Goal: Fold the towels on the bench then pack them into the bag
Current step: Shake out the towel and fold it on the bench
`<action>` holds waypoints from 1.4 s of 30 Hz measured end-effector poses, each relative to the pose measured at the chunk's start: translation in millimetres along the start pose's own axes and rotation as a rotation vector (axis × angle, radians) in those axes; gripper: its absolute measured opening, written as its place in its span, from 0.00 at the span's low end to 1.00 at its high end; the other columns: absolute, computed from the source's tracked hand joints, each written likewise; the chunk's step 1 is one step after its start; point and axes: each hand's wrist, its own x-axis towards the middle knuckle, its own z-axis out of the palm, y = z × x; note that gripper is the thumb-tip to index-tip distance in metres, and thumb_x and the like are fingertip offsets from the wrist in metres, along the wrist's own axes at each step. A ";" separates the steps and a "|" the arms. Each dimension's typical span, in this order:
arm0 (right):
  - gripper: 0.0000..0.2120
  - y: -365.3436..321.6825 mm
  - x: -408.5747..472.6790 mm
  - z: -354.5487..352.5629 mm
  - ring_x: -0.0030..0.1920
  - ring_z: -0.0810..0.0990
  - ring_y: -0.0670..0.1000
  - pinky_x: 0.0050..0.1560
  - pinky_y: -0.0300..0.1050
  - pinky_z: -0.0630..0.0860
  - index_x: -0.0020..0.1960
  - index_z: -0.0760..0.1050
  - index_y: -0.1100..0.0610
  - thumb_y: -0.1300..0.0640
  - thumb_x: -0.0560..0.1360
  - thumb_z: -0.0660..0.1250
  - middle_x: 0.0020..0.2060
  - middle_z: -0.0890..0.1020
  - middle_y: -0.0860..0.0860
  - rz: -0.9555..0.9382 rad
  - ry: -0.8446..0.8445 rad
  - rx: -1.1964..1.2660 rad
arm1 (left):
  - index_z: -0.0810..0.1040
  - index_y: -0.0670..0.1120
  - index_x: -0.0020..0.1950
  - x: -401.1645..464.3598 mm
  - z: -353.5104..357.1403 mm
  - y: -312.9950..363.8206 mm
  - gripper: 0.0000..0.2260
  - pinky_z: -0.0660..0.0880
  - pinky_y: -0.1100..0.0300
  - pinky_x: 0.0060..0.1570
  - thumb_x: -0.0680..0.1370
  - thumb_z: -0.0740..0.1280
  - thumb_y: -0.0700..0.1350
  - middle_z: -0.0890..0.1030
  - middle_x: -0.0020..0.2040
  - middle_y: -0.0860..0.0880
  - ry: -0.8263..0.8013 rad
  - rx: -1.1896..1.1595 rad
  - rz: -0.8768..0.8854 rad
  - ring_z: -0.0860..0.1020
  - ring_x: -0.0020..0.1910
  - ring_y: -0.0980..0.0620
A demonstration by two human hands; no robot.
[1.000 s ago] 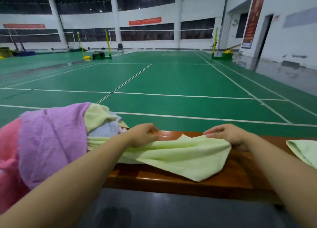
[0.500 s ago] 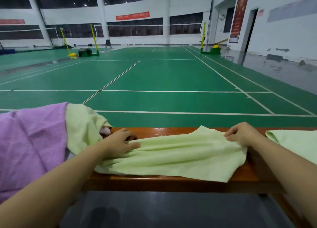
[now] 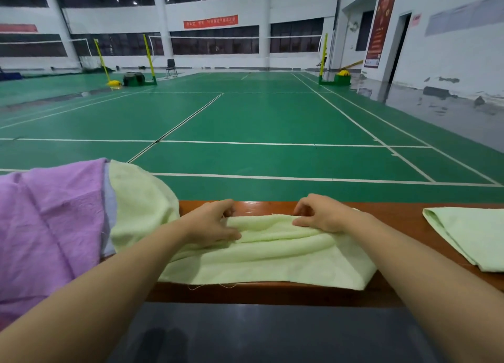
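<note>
Both hands at frame centre, arms outstretched.
Left hand (image 3: 211, 222) and right hand (image 3: 320, 215) pinch one green towel (image 3: 272, 256) on bench (image 3: 395, 218); second folded towel (image 3: 469, 234) at right.

Your pile's purple cloth (image 3: 49, 226) runs off the left edge; the folded pale green towel (image 3: 469, 234) is cut off at the right.

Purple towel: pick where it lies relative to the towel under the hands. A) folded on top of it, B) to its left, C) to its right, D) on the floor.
B: the purple towel is heaped at the bench's left end, left of the light green towel both hands grip.
</note>
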 end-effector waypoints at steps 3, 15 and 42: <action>0.20 29.0 -13.8 -6.9 0.37 0.72 0.46 0.38 0.42 0.67 0.44 0.76 0.51 0.35 0.72 0.73 0.37 0.77 0.44 0.062 -0.048 -0.037 | 0.75 0.52 0.56 0.8 -5.2 -3.8 0.22 0.74 0.56 0.49 0.70 0.77 0.62 0.77 0.49 0.57 -0.094 0.057 -0.071 0.77 0.48 0.53; 0.23 62.4 -32.7 -78.8 0.40 0.75 0.53 0.38 0.48 0.67 0.38 0.70 0.51 0.38 0.64 0.80 0.36 0.78 0.48 0.164 0.402 0.046 | 0.79 0.51 0.38 32.7 -53.9 26.5 0.20 0.72 0.60 0.33 0.67 0.77 0.66 0.81 0.36 0.53 0.032 0.150 -0.082 0.79 0.36 0.53; 0.25 76.9 -42.0 -122.0 0.32 0.73 0.51 0.35 0.45 0.70 0.36 0.71 0.55 0.35 0.67 0.76 0.31 0.74 0.53 0.148 0.400 0.616 | 0.81 0.41 0.40 33.5 -108.6 -0.3 0.22 0.69 0.59 0.36 0.70 0.74 0.62 0.77 0.33 0.47 0.459 -0.632 -0.004 0.73 0.33 0.50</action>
